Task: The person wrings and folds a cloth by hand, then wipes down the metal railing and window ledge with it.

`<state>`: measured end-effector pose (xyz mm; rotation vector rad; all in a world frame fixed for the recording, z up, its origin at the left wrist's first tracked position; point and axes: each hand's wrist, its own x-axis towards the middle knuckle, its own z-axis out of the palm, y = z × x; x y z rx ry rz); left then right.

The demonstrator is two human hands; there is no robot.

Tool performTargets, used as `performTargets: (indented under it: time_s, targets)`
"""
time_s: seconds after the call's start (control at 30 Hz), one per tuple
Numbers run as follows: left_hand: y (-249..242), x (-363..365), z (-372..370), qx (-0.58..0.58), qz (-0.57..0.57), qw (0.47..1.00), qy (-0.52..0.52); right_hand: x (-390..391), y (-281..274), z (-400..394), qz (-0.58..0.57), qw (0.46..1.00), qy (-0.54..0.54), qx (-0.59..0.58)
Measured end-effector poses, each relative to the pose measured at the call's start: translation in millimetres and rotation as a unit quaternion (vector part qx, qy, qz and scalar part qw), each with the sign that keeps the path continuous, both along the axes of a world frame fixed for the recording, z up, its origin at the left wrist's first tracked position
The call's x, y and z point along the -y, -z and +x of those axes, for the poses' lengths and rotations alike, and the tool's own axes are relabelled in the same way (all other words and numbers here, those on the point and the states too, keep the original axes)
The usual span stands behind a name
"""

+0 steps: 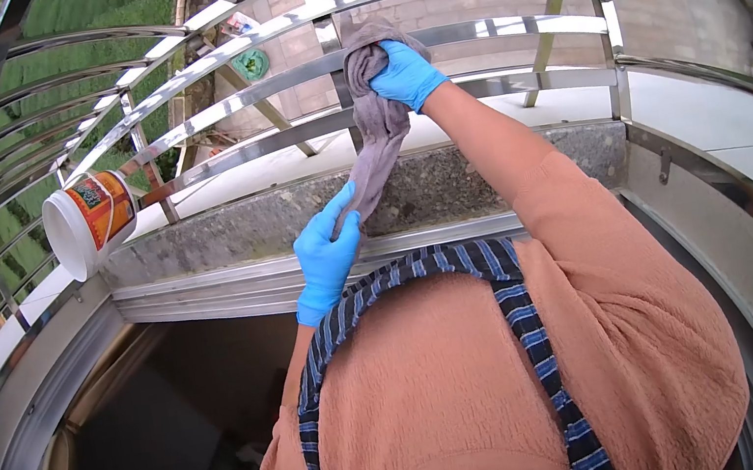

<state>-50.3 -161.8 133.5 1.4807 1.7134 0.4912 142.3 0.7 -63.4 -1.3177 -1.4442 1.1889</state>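
A greyish-purple cloth [382,119] hangs over a bar of the shiny metal railing [472,32] ahead of me. My right hand [408,75], in a blue glove, is closed round its upper part, where it lies bunched against the bar and an upright post. Lower down, my left hand [324,249], gloved in blue too, has the cloth's trailing end between thumb and fingers. Between the two hands the cloth runs down as a twisted strip. My right fingertips are partly hidden in the folds.
To the left, a white bucket [73,236] with an orange label lies tilted against the railing. A stone ledge [246,227] and a metal window track [197,295] run in front of me. Through the bars, paving and a green coiled heap [250,65] show far below.
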Motion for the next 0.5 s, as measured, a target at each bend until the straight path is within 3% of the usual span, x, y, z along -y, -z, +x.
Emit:
performTargets:
  time_s: [0.2, 0.3, 0.37, 0.43, 0.5]
  targets:
    - [-7.6, -2.3, 0.9, -0.018, 0.02, 0.999, 0.016, -1.7, -1.3, 1.7, -0.157, 0.985, -0.066, 0.034]
    - [-11.2, -4.1, -0.1, -0.026, -0.04, 0.999, 0.011, -5.6, 45.7, -8.2, -0.274, 0.944, 0.018, -0.182]
    - [-13.8, -7.0, 0.6, -0.033, -0.038, 0.999, 0.02, -2.6, 50.4, 1.9, -0.316, 0.872, 0.124, -0.353]
    - [-13.9, -9.2, -0.6, -0.033, -0.02, 0.999, 0.025, 8.2, 39.9, 45.2, -0.31, 0.733, 0.275, -0.539]
    - [-11.0, -10.5, 0.8, -0.017, 0.013, 0.999, 0.03, 6.1, 23.2, 104.2, -0.271, 0.608, 0.416, -0.62]
